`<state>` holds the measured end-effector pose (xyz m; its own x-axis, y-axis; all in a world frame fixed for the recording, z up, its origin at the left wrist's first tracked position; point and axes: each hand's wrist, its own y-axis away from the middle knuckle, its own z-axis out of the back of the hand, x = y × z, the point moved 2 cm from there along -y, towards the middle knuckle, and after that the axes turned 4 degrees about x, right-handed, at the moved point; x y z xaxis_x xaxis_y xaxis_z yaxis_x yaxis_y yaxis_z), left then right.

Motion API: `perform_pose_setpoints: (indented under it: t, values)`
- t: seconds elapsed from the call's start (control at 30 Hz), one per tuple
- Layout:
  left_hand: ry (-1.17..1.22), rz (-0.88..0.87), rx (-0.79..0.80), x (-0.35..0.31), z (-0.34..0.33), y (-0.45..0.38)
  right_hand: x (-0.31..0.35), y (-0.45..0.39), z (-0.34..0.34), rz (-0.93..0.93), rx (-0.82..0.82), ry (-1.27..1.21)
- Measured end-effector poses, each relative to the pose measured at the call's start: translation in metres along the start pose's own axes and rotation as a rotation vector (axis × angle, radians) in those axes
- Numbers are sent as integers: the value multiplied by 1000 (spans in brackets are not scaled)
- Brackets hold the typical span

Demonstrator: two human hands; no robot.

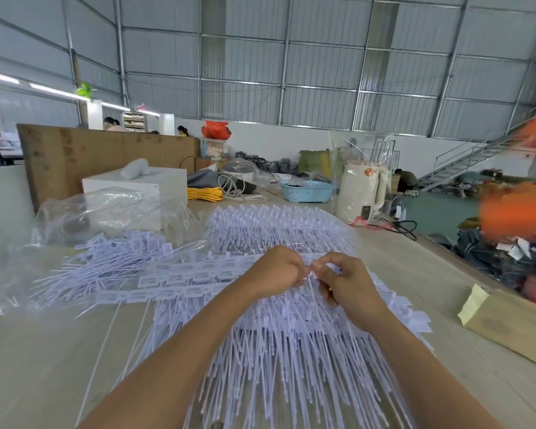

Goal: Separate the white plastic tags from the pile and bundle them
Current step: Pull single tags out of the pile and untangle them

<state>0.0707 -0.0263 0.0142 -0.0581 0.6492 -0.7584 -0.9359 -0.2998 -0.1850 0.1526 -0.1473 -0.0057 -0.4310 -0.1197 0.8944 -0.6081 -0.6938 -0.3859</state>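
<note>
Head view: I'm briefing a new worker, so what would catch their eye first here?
The white tags fanned across the table's middle, tails toward the viewer. Above them, the left hand and right hand meet, pinching thin tag strands. A looser tag heap lies at left beside crumpled clear plastic.

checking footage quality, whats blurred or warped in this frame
Head view: wide-angle lens bends the roof beams; an orange shape at the right edge is motion-smeared; both hands, left hand and right hand, and the white tags stay fairly sharp; light is even.
</note>
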Motion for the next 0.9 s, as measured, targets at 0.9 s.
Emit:
perform_pose_setpoints:
  t: [0.9]
  values:
    - [-244, 15, 86, 1, -1, 0, 2, -7, -12, -165, 37, -166]
